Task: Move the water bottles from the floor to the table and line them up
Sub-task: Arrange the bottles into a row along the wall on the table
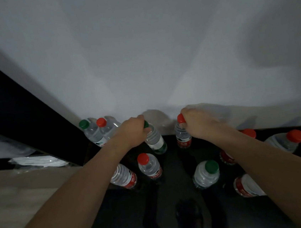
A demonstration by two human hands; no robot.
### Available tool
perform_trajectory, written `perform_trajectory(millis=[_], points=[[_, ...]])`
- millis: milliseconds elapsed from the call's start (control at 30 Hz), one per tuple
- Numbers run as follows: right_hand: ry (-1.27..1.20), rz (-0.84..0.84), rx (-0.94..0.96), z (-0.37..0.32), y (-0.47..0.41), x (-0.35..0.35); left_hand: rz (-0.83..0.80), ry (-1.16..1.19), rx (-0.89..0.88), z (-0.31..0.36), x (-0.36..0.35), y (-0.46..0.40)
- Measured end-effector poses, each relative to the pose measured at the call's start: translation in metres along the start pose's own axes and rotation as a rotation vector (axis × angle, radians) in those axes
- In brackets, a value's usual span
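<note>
Placing two water bottles at the back of the dark table.

The left hand (pixel 134 129) grasps the green-capped bottle (pixel 155 141) by its neck; the right hand (pixel 196 122) grasps the red-capped bottle (pixel 183 137) likewise, both near the wall (pixel 139 50). Next move, probably: set upright in line, let go. Label print is illegible.

Single view only, worn on the head, wide-angle, tilted forward and down over both outstretched forearms. Faces a pale wall (pixel 139 50) that fills the upper half; looks steeply onto a dark table (pixel 173 195) close below, with bottles standing on it. Edges bowed by the lens. Close enough for the arms to run off the lower corners. No second view to overlap with.
</note>
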State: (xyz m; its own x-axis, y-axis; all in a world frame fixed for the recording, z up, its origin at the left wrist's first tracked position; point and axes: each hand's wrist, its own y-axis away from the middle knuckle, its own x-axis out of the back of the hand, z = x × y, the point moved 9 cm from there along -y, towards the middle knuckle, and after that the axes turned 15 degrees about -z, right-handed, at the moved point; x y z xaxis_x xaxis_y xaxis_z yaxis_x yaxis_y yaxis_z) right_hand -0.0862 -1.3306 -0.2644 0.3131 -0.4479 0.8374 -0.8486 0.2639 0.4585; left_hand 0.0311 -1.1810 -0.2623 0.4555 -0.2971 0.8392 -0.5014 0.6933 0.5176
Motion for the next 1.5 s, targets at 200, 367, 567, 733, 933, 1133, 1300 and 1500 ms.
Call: perform_trajectory(millis=[200, 367, 567, 733, 933, 1133, 1300, 1500], points=[[0.056, -0.014, 0.088, -0.031, -0.006, -0.007, 0.068, 0.016, 0.105, -0.040, 0.013, 0.012], [0.049, -0.034, 0.135, -0.059, -0.016, -0.008, 0.048, 0.039, 0.175, -0.065, 0.011, 0.016], [0.087, -0.041, 0.194, -0.093, -0.030, -0.004, 0.081, 0.131, 0.205, -0.075, 0.012, 0.015], [0.098, -0.048, 0.228, -0.110, -0.044, -0.001, 0.118, 0.259, 0.220, -0.082, 0.015, 0.008], [0.121, -0.023, 0.279, -0.126, -0.059, -0.001, 0.211, 0.244, 0.253, -0.092, 0.021, 0.005], [0.126, -0.004, 0.310, -0.135, -0.069, -0.005, 0.255, 0.285, 0.282, -0.095, 0.016, 0.003], [0.115, 0.006, 0.319, -0.135, -0.071, -0.009, 0.311, 0.334, 0.317, -0.102, 0.011, 0.003], [0.145, 0.022, 0.313, -0.136, -0.072, -0.011, 0.344, 0.385, 0.338, -0.107, 0.003, 0.002]])
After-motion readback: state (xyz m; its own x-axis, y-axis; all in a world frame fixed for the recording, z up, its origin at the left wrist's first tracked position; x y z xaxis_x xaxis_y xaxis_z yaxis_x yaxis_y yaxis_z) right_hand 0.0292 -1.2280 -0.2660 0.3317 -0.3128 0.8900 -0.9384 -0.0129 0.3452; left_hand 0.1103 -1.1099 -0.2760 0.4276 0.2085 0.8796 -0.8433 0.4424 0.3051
